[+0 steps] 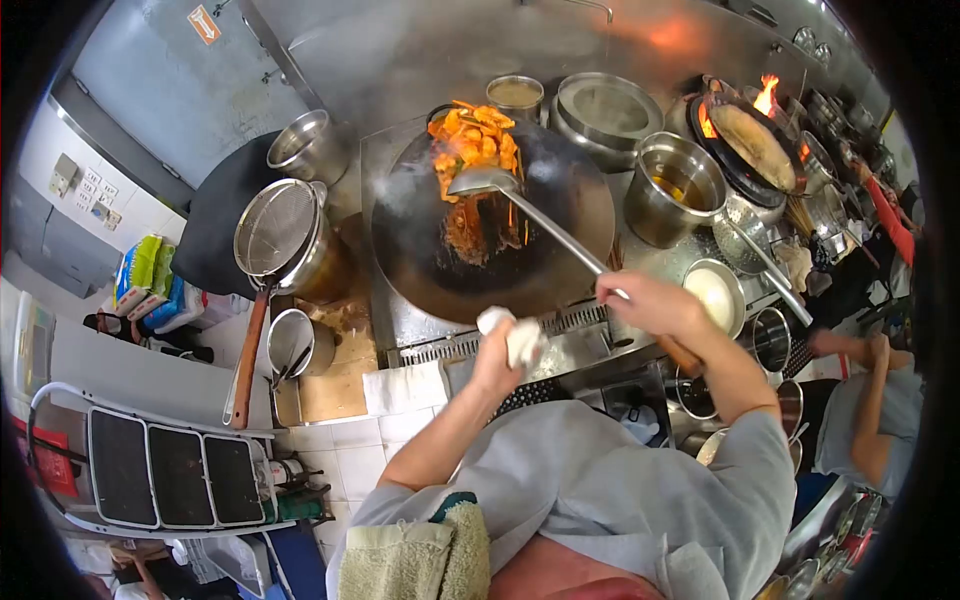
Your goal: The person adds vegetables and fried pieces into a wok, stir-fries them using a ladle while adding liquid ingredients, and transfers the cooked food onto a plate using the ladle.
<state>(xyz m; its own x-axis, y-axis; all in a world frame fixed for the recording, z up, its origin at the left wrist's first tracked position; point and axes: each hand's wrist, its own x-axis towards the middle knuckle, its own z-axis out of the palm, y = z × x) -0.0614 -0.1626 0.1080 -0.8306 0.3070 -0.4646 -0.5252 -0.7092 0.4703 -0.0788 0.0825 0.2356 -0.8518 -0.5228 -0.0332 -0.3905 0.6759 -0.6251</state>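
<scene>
My right hand [655, 302] is closed round the long handle of a steel ladle [482, 181]. The ladle's bowl rests against orange-coloured food pieces [475, 140] gathered at the far side of a large dark wok [560, 255]. Brown residue [465, 232] lies on the wok's floor, and light steam rises around it. In front of the wok's near rim, my left hand [493, 362] is shut on a bunched white cloth [523, 343]. The cloth is slightly blurred, and I cannot tell whether it touches the rim.
Left of the wok, a mesh strainer [276, 228] sits over a pot. To the right stand a steel pot of liquid [668, 190], a bowl of white liquid [716, 298] and a perforated skimmer [742, 232]. Flames [766, 96] burn by another wok. A co-worker [875, 415] is at far right.
</scene>
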